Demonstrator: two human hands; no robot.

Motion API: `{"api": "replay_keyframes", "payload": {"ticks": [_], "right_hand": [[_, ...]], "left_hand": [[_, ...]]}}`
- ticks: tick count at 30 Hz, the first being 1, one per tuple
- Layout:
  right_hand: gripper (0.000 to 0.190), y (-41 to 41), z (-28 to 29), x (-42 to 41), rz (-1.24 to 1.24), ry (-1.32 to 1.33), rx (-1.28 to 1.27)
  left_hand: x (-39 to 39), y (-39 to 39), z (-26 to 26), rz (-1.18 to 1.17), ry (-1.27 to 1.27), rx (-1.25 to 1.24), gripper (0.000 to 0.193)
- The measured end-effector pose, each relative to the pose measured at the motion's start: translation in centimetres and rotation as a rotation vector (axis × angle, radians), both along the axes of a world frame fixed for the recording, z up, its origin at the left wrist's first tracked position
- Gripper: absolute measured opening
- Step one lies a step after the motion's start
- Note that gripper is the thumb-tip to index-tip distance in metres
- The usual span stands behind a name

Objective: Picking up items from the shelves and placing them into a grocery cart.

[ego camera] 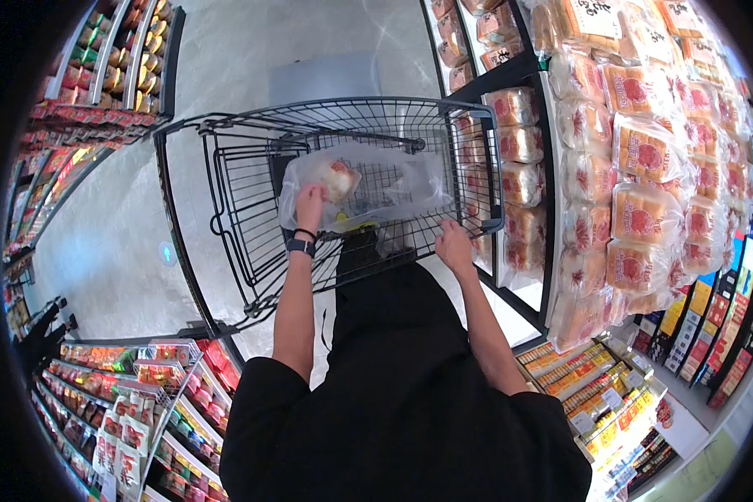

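A dark wire shopping cart [245, 232] stands sideways in front of me. In its basket lies a large translucent plastic bag [423, 179], spread loosely over the wire floor. My left hand [312, 199] reaches over the near side and grips the edge of a wrapped bread-like package [339, 179] with red print, lying at the left end of the bag. A watch and a dark band circle that wrist. My right hand [456, 248] is curled over the cart's near rim, close to the right end. Something yellow-green [354, 224] shows under the bag's near edge.
Bagged loaves [640, 150] are stacked high on the right, with more loaves on a shelf [521, 163] beside the cart. Snack racks [132, 408] stand at lower left, packaged-goods shelves [113, 69] at upper left. Boxed goods [593, 389] fill a lower-right display. Grey floor [100, 270] runs along the left.
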State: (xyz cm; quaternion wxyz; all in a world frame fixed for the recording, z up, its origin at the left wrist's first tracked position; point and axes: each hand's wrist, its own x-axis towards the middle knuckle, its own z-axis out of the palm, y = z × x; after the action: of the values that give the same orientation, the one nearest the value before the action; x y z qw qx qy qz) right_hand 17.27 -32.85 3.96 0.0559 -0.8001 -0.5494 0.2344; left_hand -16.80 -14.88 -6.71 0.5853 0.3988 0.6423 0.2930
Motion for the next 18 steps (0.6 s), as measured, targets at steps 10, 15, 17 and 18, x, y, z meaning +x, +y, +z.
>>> {"api": "replay_keyframes", "payload": {"ticks": [10, 15, 17, 18], "right_hand": [[0.026, -0.5, 2.3, -0.3, 0.035, 0.189, 0.249], [0.02, 0.6, 5.2, 2.5, -0.004, 0.309, 0.441], [0.02, 0.9, 7.3, 4.3, -0.042, 0.326, 0.479], [0.02, 0.9, 8.8, 5.4, -0.072, 0.349, 0.493]], "left_hand": [[5.9, -3.4, 4.8, -0.613, -0.211, 0.03, 0.025], [11.7, -5.5, 10.4, -0.681, -0.231, 0.091, 0.023], [13.4, -6.3, 11.4, -0.688, -0.267, 0.122, 0.023], [14.2, -6.7, 11.8, -0.683, -0.259, 0.124, 0.023]]}}
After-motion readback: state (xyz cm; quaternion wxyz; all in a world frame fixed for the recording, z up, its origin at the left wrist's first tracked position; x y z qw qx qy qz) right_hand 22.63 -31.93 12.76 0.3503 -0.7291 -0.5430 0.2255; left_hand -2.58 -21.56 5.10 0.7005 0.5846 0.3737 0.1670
